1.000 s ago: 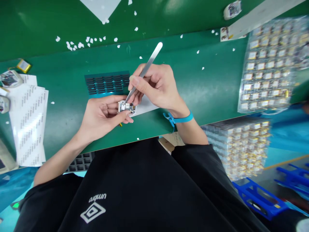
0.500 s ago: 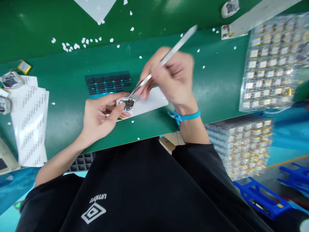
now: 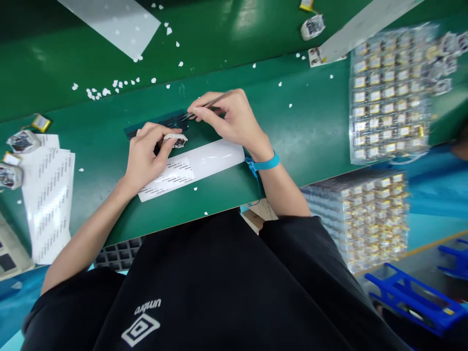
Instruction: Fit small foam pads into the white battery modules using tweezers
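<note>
Between the thumb and fingers of my left hand (image 3: 148, 153) is a small white housing with a circuit board (image 3: 179, 141) inside, tilted on its side. My right hand (image 3: 236, 117) pinches metal tweezers (image 3: 212, 103), whose tips reach the right end of a sheet of black strips (image 3: 164, 118). Whether the tips grip a strip is too small to tell. My left fingers cover part of that sheet. Below my hands lies a glossy white backing strip (image 3: 219, 153) with a printed label sheet (image 3: 175, 173) on its left part.
Printed sheets (image 3: 47, 195), white housings (image 3: 24, 141) and a yellow battery (image 3: 41, 123) lie at the left. Clear trays of batteries (image 3: 387, 97) sit at the right, near a metal bracket (image 3: 361, 31). Stacked trays (image 3: 365, 214) stand below the table edge. White paper bits dot the bench.
The tweezers have left the circuit board and moved left to the black strips. My left hand has turned the housing and shifted it up and left. The view has shifted somewhat.
</note>
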The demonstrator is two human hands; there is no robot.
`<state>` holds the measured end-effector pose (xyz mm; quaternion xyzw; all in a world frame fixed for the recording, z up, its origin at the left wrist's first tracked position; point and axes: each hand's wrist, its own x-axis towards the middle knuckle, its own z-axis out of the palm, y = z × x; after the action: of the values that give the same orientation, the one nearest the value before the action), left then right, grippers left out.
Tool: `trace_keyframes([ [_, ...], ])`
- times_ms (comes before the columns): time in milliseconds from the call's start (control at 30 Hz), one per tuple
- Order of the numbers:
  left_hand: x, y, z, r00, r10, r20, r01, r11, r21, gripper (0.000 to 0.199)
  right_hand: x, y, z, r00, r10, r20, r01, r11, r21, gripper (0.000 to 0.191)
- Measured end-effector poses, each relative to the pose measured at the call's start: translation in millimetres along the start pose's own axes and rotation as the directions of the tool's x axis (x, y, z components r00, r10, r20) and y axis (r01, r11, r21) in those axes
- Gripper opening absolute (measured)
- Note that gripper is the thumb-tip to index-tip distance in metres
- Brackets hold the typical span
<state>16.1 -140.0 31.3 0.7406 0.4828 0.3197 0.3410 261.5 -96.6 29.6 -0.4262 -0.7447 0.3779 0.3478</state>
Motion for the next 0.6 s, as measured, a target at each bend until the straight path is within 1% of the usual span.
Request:
trace_keyframes([
  [67,-1,-2,1.1,1.000,0.013,-0.009,-0.013,1.000,-0.024,0.019,0,2,-1,0.999,-0.027,-0.032,0.026,1.000,-0.005,0.048],
  [200,0,-6,-0.1,1.000,0.021,-0.005,-0.022,0.999,-0.039,0.017,1,6,0,0.996,-0.086,-0.019,0.085,0.996,-0.016,0.049],
  [333,1,-9,-0.1,0.998,0.051,0.026,-0.051,0.999,-0.001,0.019,0,8,1,0.997,-0.079,-0.015,0.078,0.996,-0.033,0.047],
  [400,1,-10,0.8,0.998,0.042,0.044,-0.043,0.999,0.007,0.019,-1,9,2,0.997,-0.071,0.005,0.071,0.995,-0.070,0.044],
  [500,3,-14,3.7,0.997,0.031,0.066,-0.032,0.999,0.020,0.018,-4,14,8,0.994,-0.106,0.041,0.111,0.980,-0.165,0.036],
  [600,7,-21,8.0,0.998,0.051,0.039,-0.053,0.997,0.051,0.019,-6,20,16,0.987,-0.155,0.044,0.161,0.950,-0.267,0.033],
])
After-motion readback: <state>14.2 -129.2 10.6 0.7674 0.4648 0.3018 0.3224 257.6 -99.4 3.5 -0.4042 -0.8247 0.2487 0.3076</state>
